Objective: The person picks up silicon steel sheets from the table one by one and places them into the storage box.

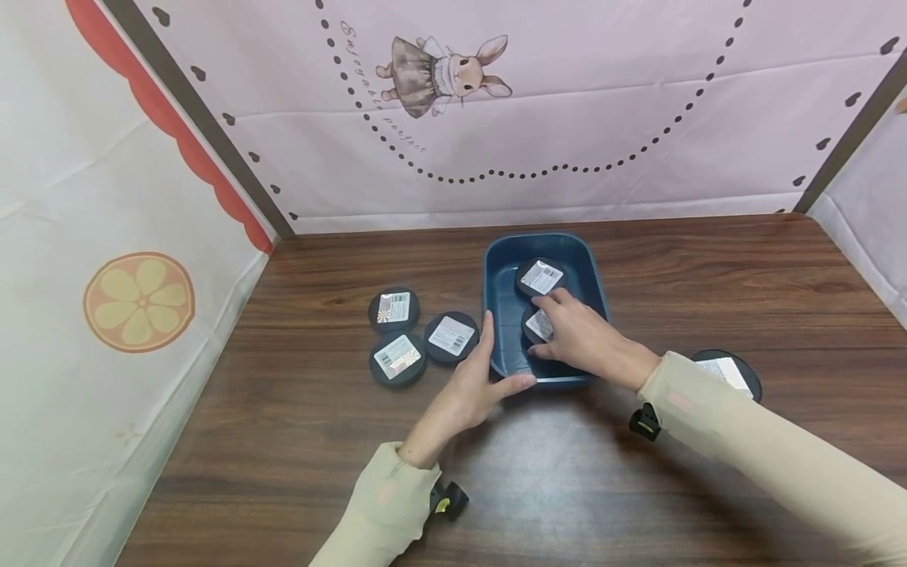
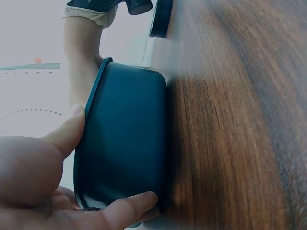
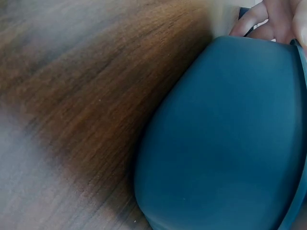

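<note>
A dark blue rectangular box (image 1: 507, 315) with rounded corners stands on the wooden table. My right hand (image 1: 577, 335) reaches into it and grips a flat round black case (image 1: 539, 324) with a white barcode label, thumb and fingers around its edge. Behind it, another such case (image 1: 542, 277) lies in the box. My left hand (image 1: 468, 390) is at the near left corner, its straight fingers along the left side and the thumb at the front rim. In the left wrist view, the thumb touches the rim of the box (image 2: 127, 129). The right wrist view shows the box wall (image 3: 225, 139), but not the held case.
Left of the box lie three more labelled round cases, one at the back (image 1: 394, 308), one in front (image 1: 397, 359) and one near my left fingers (image 1: 451, 338). Another case (image 1: 730, 374) lies at right, partly behind my right sleeve. A printed cloth (image 1: 567, 94) hangs behind the table.
</note>
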The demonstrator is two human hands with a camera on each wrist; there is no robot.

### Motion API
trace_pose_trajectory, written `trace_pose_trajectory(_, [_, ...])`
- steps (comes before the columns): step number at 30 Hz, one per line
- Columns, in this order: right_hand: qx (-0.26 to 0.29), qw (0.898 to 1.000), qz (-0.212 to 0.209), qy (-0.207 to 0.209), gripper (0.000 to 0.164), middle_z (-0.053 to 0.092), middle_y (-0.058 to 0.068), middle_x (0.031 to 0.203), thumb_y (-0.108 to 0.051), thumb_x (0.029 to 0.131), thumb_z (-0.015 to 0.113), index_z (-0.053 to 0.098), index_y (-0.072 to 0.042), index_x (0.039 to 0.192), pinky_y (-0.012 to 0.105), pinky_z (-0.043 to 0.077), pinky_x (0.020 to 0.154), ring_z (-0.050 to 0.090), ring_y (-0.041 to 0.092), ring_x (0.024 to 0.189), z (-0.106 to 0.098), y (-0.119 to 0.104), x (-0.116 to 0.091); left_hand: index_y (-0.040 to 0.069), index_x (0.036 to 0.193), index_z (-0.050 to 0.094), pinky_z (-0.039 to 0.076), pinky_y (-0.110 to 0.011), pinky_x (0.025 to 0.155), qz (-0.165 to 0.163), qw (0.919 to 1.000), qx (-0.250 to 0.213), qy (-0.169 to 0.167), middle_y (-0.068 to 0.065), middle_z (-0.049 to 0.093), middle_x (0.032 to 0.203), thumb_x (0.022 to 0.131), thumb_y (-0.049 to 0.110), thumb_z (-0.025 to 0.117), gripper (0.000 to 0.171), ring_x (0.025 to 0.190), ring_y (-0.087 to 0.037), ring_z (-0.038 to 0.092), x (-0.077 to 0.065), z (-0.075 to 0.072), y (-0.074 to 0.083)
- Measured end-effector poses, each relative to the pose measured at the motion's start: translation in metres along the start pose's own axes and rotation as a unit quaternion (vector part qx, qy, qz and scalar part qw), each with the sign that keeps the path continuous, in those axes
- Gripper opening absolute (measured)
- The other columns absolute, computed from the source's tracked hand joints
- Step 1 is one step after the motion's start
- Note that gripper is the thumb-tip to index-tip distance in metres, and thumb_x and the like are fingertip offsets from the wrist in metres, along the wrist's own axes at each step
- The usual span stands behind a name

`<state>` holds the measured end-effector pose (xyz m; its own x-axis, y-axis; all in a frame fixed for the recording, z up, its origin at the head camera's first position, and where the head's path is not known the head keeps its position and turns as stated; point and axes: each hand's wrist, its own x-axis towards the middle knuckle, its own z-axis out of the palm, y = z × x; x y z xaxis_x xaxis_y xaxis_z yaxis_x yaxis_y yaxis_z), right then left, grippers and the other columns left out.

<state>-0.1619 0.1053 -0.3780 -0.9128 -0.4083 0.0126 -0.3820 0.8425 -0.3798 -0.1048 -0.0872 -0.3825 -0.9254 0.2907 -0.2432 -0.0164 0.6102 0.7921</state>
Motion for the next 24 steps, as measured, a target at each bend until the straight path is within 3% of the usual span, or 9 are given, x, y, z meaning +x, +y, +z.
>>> trace_pose_trajectory(24, [0.000, 1.000, 0.004, -0.001, 0.081, 0.052, 0.032, 0.134, -0.026, 0.077, 0.088, 0.051, 0.009, 0.140, 0.044, 0.057, 0.086, 0.063, 0.032, 0.102, 0.0038, 0.0014, 0.0057, 0.020, 0.162, -0.008, 0.027, -0.050, 0.123, -0.002, 1.0000, -0.002, -0.001, -0.012, 0.015, 0.169, 0.092, 0.041, 0.071, 0.108, 0.151, -0.029, 0.030, 0.0004, 0.0002, -0.0012])
